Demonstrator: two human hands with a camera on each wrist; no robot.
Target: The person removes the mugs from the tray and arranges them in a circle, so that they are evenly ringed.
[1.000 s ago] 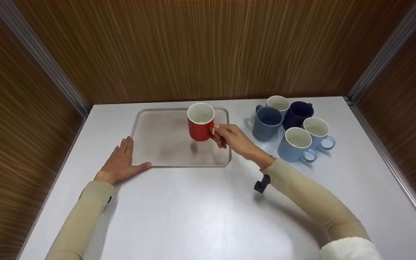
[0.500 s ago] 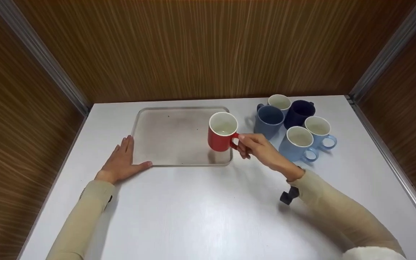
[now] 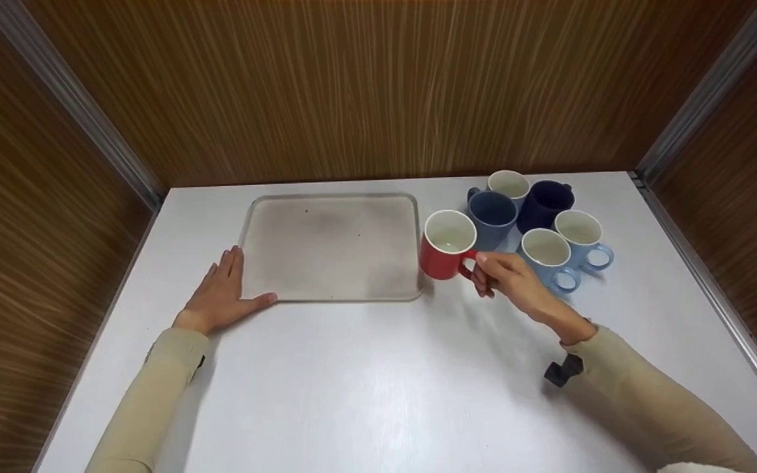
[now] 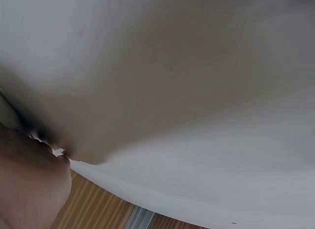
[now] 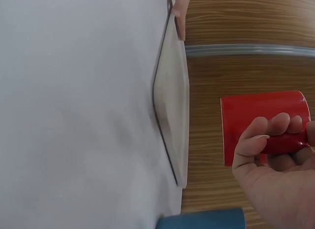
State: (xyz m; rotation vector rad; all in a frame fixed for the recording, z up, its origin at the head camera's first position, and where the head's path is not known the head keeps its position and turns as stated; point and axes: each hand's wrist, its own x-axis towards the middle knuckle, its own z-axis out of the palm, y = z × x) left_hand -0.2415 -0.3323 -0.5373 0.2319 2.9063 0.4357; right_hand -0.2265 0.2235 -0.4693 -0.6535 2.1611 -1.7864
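A red mug [image 3: 441, 257] with a white inside hangs upright above the table, just off the right edge of the tray. My right hand [image 3: 513, 282] grips it by the handle, which points to the right. In the right wrist view, the fingers curl round the handle of the red mug [image 5: 261, 108]. My left hand [image 3: 221, 295] lies flat at the near left corner of the beige tray [image 3: 332, 253], thumb along its front edge and fingers along its left side. Nothing stands on the tray.
To the right, behind the right hand, several mugs stand close together: a grey-blue mug [image 3: 491, 220], a dark navy mug [image 3: 545, 207], and light blue mugs [image 3: 545, 253] with white insides. Wood-patterned panels [image 3: 378, 92] wall the white table [image 3: 352, 387] at the back and sides.
My right hand has carried the red mug from above the tray to the right and nearer, past the tray's right edge. The left hand and tray have stayed in place.
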